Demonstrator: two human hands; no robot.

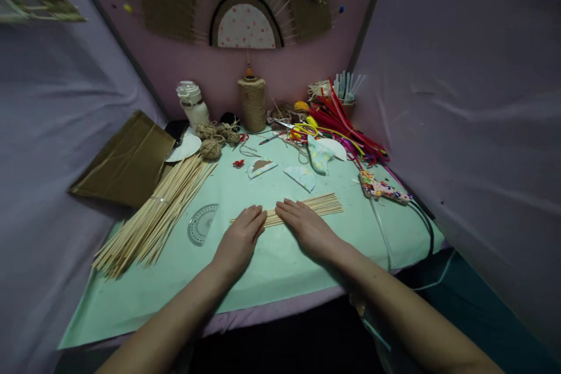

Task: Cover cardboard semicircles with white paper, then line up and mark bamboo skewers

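A small row of thin wooden sticks [326, 204] lies side by side on the green tablecloth [280, 269]. Flat on its left part rests my left hand [246, 231], fingers stretched out together. My right hand [304, 225] lies over the middle of the row, its fingers also extended and pointing toward the left hand. A short gap between the hands shows the sticks. Just beyond them are two half-round pieces covered in patterned cloth, one [300, 177] nearer the right hand and another [262, 168] showing brown card. A clear protractor [203, 224] sits left of my left hand.
A big bundle of wooden sticks [162, 210] and a cardboard piece [125, 158] occupy the left. At the back stand a white bottle [193, 104], twine balls [211, 148] and a twine spool [253, 105]. Red pipe cleaners [342, 120], scissors [284, 124] and a cloth-covered glue gun [381, 188] are rightward.
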